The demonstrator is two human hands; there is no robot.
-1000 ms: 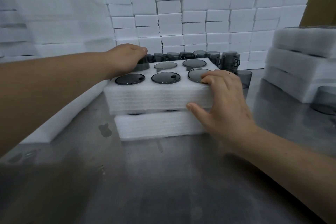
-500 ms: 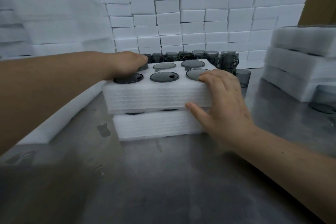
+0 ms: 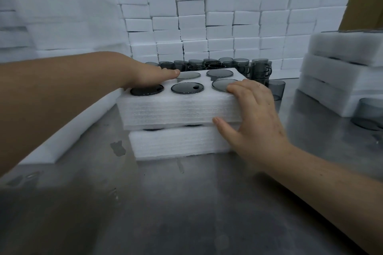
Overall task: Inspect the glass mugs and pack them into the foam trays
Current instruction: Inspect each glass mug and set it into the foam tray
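Two foam trays are stacked on the metal desk [image 3: 186, 203], and the upper foam tray [image 3: 180, 112] sits a little shifted to the left on the lower foam tray [image 3: 178, 143]. The round pockets of the upper one are filled with dark glass mugs [image 3: 187, 88], and only their flat round faces show at the top surface. The left hand [image 3: 149, 76] comes in from the left with the forearm almost level. It lies flat on the far left part of the upper tray, palm down, with the fingers straight, close together and pointing to the right. The right hand [image 3: 255, 114] comes from the lower right and holds the near right corner of the same tray. Its fingers [image 3: 234, 89] are bent over the top edge, just touching one mug face, and the thumb presses on the front side near the seam between both trays. Behind the trays a group of loose mugs [image 3: 228, 64] stands on the desk, in front of a wall of white foam blocks [image 3: 228, 23].
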